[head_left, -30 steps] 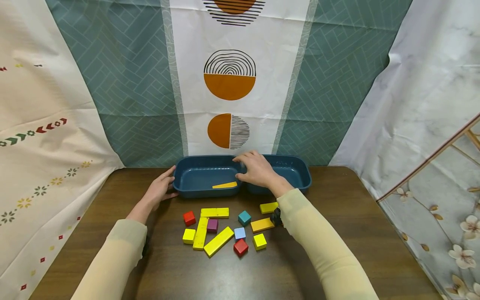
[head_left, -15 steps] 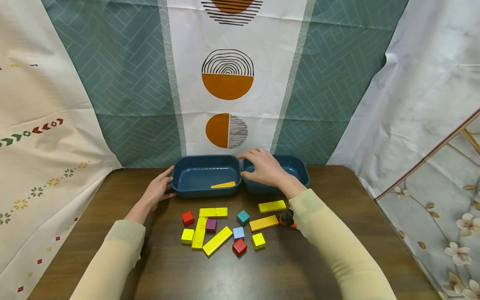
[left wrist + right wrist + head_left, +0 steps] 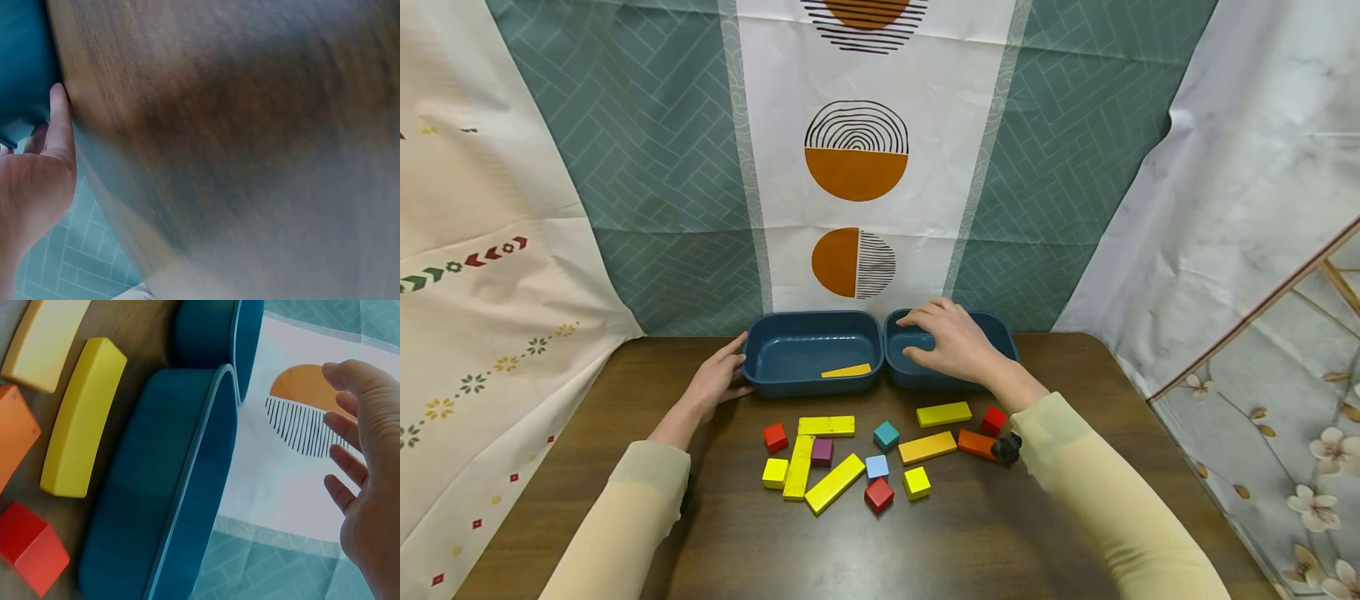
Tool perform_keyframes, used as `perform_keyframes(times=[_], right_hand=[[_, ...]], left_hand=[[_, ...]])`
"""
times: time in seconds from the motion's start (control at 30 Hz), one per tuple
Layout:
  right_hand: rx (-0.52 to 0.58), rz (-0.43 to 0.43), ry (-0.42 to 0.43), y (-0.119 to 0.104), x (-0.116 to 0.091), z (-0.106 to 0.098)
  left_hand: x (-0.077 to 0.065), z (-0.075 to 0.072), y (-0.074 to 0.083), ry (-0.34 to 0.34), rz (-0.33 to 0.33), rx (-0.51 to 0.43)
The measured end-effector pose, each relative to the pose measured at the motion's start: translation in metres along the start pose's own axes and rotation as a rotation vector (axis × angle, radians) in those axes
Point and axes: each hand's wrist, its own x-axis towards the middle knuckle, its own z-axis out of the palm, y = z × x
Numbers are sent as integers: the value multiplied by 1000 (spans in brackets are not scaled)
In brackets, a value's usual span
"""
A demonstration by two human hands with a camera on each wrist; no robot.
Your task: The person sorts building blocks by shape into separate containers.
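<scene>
Two dark blue plastic trays stand side by side at the back of the table. My left hand (image 3: 713, 385) rests against the outer side of the left tray (image 3: 811, 388), fingers stretched along its wall; the left wrist view shows a straight finger on the blue side. Over the right tray (image 3: 917, 379) hovers my right hand (image 3: 953, 342), fingers spread and holding nothing. One flat orange-yellow block (image 3: 846, 371) lies in the left tray near its front wall. In the right wrist view a yellow block (image 3: 84, 419) and a red cube (image 3: 32, 547) lie before the right tray.
In front of the trays lie several wooden blocks, among them a teal cube (image 3: 886, 436), a purple cube (image 3: 822, 452), a light blue cube (image 3: 877, 467) and an orange block (image 3: 976, 443). A patterned cloth (image 3: 857, 267) hangs directly behind the trays.
My right hand has moved right, from the place where the trays meet to over the right tray, uncovering the orange block and a red cube. My left hand stays put.
</scene>
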Motion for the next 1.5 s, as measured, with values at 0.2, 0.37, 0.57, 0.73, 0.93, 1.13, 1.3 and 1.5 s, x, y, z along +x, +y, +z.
perform_keyframes(times=[0.2,0.37,0.57,0.73,0.93,1.13,1.3,1.5], right_hand=[[18,2,10,6,-15,-6],[35,-6,28,10,-29,-11],[55,19,19,16,-47,-16],[65,22,19,22,-64,-17],[65,32,26,30,-83,-16],[85,51,27,35,-99,-17],[90,73,27,41,-114,-14],[71,65,60,49,-131,-8]], left_hand=[[1,1,-1,3,-8,-5],[2,1,-3,1,-11,-19],[1,2,-2,10,-5,-6],[1,4,-1,7,1,-10],[1,4,-1,14,-4,-20],[2,4,-1,17,-5,-17],[1,4,0,12,-10,-22],[-10,7,15,1,-26,-57]])
